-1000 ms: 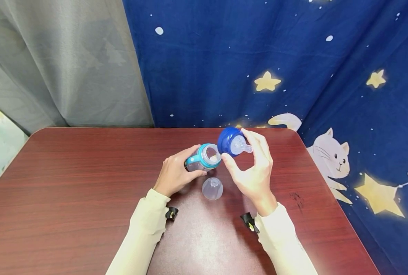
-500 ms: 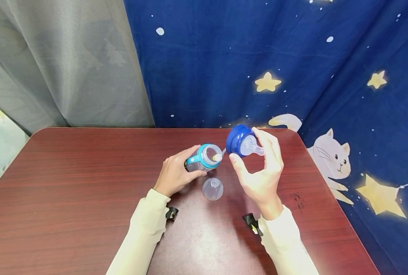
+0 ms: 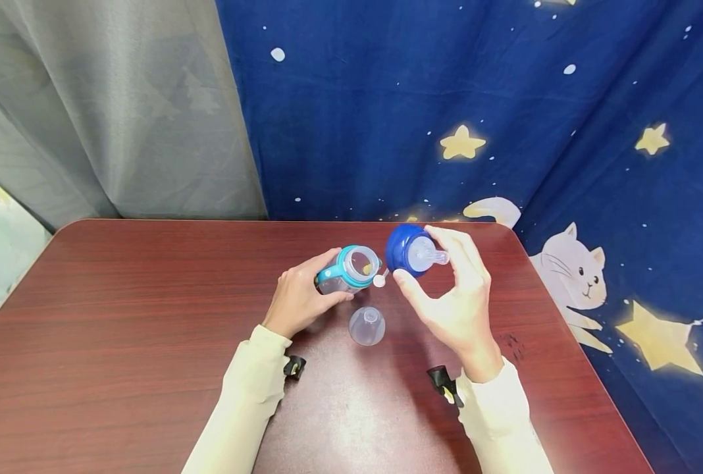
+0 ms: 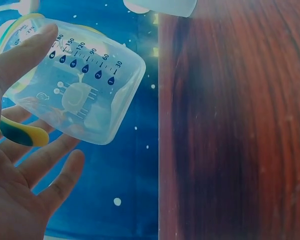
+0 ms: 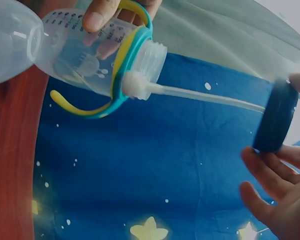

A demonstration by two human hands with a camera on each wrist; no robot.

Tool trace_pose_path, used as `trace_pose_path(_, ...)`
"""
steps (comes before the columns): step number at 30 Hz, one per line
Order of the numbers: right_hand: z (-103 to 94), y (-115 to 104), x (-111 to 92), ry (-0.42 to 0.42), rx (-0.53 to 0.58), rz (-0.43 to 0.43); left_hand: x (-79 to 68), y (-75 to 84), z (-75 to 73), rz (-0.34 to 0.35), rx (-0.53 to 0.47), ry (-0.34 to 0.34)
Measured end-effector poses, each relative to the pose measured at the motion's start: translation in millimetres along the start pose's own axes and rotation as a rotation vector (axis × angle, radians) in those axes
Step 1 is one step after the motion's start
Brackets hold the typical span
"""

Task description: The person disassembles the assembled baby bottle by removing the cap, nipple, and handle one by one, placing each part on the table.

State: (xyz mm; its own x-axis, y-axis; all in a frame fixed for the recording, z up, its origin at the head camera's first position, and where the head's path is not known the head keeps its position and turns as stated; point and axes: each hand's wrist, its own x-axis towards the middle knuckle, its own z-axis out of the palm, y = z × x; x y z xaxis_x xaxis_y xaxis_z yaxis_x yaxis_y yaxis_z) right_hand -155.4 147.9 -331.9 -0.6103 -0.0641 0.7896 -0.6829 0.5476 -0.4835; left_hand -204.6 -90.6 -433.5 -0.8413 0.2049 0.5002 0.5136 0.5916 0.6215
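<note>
My left hand point(image 3: 304, 293) grips a clear baby bottle point(image 3: 335, 283), tilted with its uncovered mouth towards the right. Measuring marks and an animal print show on the bottle point(image 4: 90, 85) in the left wrist view. A teal ring with yellow-and-teal handles point(image 5: 87, 112) circles its neck. Between thumb and fingertips my right hand point(image 3: 461, 299) holds a dark blue screw collar point(image 3: 400, 249) fitted with a clear nipple point(image 3: 425, 254). From the collar runs a thin straw point(image 5: 205, 95), ending in a white weighted tip point(image 5: 135, 84). That tip is just outside the bottle's mouth in the head view.
A clear domed cap point(image 3: 366, 326) stands on the reddish wooden table point(image 3: 150, 316), just in front of the bottle. Blue star-patterned point(image 3: 357, 118) and grey curtains point(image 3: 168, 118) hang behind the table's far edge.
My right hand has shifted to the right with the collar and nipple, then a little lower. The straw's white tip has come out of the bottle's mouth. The left hand stays nearly still.
</note>
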Motion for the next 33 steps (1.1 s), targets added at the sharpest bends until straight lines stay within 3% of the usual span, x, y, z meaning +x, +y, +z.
trace_pose_path(18, -15.8, 10.2, -2.1, -0.335, -0.171, 0.195, 0.4, -5.9, -0.5, -0.004, 0.009, 0.013)
trace_pose_path(33, -15.0, 23.3, -2.8, -0.521, -0.292, 0.277, 0.8, -6.7, -3.2, -0.023, 0.002, 0.007)
